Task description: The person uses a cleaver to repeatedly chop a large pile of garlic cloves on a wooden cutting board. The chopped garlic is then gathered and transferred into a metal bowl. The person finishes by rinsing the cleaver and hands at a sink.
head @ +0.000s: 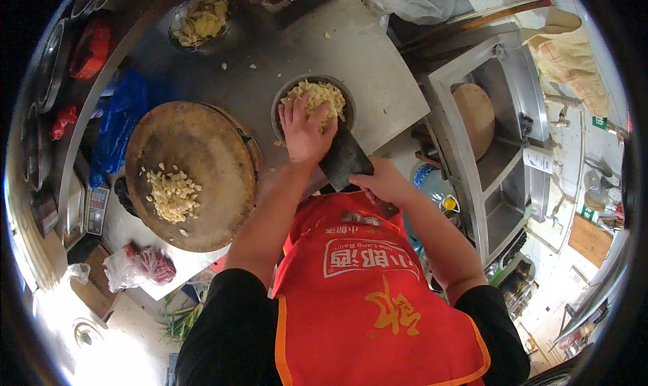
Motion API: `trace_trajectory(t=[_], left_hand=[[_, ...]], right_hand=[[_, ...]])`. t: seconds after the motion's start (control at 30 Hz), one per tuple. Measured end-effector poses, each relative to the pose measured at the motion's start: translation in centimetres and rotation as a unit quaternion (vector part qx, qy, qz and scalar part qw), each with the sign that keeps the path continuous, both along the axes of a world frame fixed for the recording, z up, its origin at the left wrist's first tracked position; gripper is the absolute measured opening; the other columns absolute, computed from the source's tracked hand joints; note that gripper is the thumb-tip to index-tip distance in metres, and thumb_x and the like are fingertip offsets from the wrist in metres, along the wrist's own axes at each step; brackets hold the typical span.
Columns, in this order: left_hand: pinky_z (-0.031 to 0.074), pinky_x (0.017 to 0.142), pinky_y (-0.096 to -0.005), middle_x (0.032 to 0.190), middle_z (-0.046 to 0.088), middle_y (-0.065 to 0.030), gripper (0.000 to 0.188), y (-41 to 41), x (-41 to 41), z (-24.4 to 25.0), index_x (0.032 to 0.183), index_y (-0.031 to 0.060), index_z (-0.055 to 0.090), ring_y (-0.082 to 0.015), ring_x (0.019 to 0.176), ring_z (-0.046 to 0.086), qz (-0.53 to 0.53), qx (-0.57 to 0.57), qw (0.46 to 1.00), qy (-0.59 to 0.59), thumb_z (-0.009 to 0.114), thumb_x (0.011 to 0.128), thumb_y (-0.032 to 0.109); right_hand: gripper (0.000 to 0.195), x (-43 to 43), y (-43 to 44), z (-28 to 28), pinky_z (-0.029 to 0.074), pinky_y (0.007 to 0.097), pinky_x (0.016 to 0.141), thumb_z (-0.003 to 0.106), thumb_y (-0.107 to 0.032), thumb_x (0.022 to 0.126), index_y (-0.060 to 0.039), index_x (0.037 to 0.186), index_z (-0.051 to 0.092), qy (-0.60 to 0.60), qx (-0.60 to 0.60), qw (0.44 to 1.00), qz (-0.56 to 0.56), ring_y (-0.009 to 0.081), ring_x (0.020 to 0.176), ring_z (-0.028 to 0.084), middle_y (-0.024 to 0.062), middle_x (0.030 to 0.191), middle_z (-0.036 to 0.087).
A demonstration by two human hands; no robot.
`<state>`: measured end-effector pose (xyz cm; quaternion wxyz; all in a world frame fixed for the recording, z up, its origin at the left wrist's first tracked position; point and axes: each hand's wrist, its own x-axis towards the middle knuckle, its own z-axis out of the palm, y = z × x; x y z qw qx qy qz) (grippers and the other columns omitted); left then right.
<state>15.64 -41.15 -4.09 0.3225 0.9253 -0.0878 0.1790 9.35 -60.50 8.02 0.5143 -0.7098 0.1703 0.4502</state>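
Observation:
My left hand (306, 133) lies with spread fingers on chopped pale pieces, perhaps garlic (320, 95), in a round metal bowl (350, 95) on the steel table. In my right hand (379, 182) is a broad dark cleaver (346, 155), its blade tilted against the bowl's near rim, beside my left hand. To the left, a round wooden chopping block (202, 133) bears a heap of similar chopped pieces (174, 193).
A bowl of pale yellow slices (202, 21) stands at the back left. Beside the block are a blue plastic bag (119, 123), a scale (97, 204) and a clear bag of red meat (152, 267). Steel sinks (481, 181) stand at the right, with a water bottle (430, 181) nearer me.

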Motion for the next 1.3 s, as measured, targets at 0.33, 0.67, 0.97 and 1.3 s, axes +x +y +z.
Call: trace_trajectory(t=[0.33,0.67,0.97,1.3], left_hand=[[0.033,0.113,-0.0635,0.142,0.052,-0.0149,0.041,0.4,0.4,-0.3,0.125,0.0152,0.069,-0.0458,0.136,0.044,-0.008,-0.004,1.0,0.027,0.074,0.086,0.025],[0.044,0.111,-0.0525,0.141,0.054,-0.0168,0.044,4.2,0.1,4.2,0.132,0.0078,0.062,-0.0432,0.133,0.049,0.004,-0.12,0.993,-0.002,0.07,0.089,0.014],[0.046,0.108,-0.0505,0.13,0.063,-0.0142,0.025,26.5,-8.1,8.2,0.112,0.0084,0.073,-0.0405,0.127,0.055,0.132,0.017,0.99,-0.047,0.071,0.088,0.015],[0.028,0.12,-0.0531,0.15,0.046,-0.026,0.065,37.4,-12.9,3.9,0.144,0.0007,0.05,-0.0443,0.145,0.035,0.192,0.062,0.976,0.081,0.062,0.095,0.042]], right_hand=[[0.021,-1.5,-5.3,4.2,0.044,0.032,0.048,0.072,-0.02,0.091,-0.0017,0.089,0.063,-0.019,-0.088,0.996,0.007,0.0118,0.052,0.055,0.003,0.065,0.06],[0.024,-3.0,-3.4,4.1,0.045,0.0327,0.049,0.071,-0.019,0.091,-0.0004,0.104,0.066,-0.076,-0.123,0.987,-0.064,0.0115,0.055,0.057,0.0037,0.068,0.062],[0.028,0.7,9.9,3.1,0.052,0.0449,0.062,0.072,-0.019,0.089,0.0007,0.103,0.059,-0.37,-0.123,0.89,0.237,0.0359,0.068,0.069,0.0234,0.08,0.07],[0.025,4.5,29.8,-0.4,0.056,0.049,0.059,0.067,-0.027,0.094,-0.0068,0.104,0.058,-0.542,-0.236,0.708,0.386,0.0386,0.069,0.07,0.017,0.074,0.069]])
